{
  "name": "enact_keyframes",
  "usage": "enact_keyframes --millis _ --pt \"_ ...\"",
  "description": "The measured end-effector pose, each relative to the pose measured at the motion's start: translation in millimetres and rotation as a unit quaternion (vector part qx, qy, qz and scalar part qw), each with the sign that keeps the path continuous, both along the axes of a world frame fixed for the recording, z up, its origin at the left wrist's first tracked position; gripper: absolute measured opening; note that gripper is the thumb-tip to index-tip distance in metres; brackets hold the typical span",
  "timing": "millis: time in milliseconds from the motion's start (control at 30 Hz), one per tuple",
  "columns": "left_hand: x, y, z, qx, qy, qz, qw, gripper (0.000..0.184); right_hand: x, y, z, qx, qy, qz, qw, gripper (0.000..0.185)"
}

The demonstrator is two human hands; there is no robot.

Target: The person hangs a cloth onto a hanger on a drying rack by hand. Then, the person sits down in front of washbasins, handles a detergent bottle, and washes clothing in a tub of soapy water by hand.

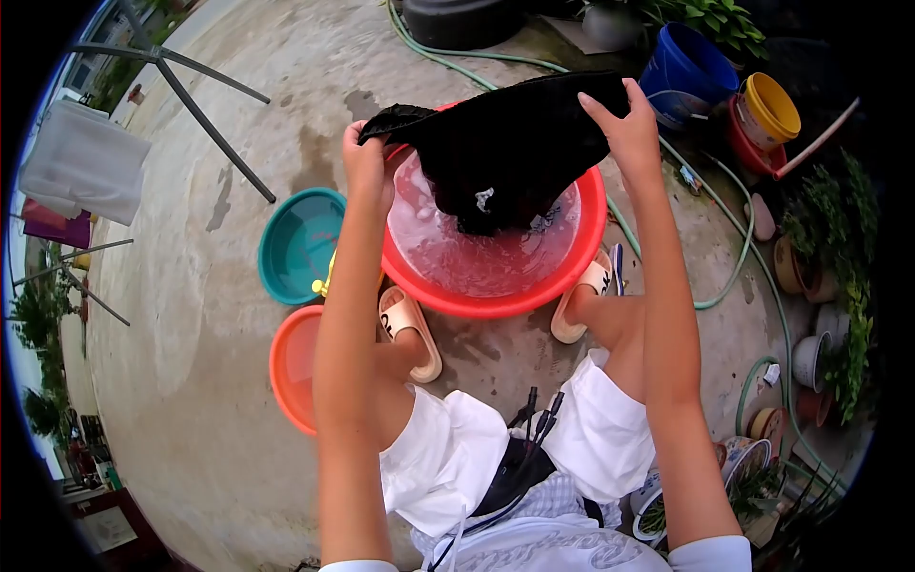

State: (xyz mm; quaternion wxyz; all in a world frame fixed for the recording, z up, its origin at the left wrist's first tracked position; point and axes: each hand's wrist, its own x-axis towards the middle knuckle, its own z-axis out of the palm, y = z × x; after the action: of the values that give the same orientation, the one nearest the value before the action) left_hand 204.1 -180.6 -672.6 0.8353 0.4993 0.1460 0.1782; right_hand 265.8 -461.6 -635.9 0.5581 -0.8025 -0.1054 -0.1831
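A black cloth (519, 143) is stretched between my two hands above a large red basin (496, 305). My left hand (367, 157) grips its left corner, and my right hand (624, 129) pinches its upper right edge. The lower part of the cloth hangs down into the soapy water (457, 253), with a small patch of foam on the fabric. White suds float at the left side of the basin.
A teal basin (303, 243) and an orange basin (294, 367) stand left of my legs. Blue (688, 71) and yellow (772, 107) buckets, a green hose (743, 257) and potted plants line the right. A metal rack (205, 114) stands upper left.
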Motion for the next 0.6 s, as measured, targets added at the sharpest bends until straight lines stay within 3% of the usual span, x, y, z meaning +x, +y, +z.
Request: enact_keyframes --millis 33,133,233,433,600 --pt "0 -1 6 -0.022 -0.029 0.014 0.999 0.016 2 0 -1 -0.081 -0.044 -0.033 0.995 0.035" --pt "0 0 22 0.040 -0.057 0.046 0.997 0.019 -9 8 7 -0.151 -0.093 -0.065 0.982 0.043" --pt "-5 0 41 0.088 -0.094 0.061 0.990 0.020 -13 16 14 -0.064 -0.131 -0.094 0.985 0.041" --pt "-11 7 51 0.095 -0.112 0.040 0.988 0.017 -30 16 35 0.151 -0.031 0.021 0.988 0.032" --pt "-9 7 11 0.129 0.025 -0.085 0.988 0.017 -22 11 -17 0.192 0.193 0.101 0.957 0.041"
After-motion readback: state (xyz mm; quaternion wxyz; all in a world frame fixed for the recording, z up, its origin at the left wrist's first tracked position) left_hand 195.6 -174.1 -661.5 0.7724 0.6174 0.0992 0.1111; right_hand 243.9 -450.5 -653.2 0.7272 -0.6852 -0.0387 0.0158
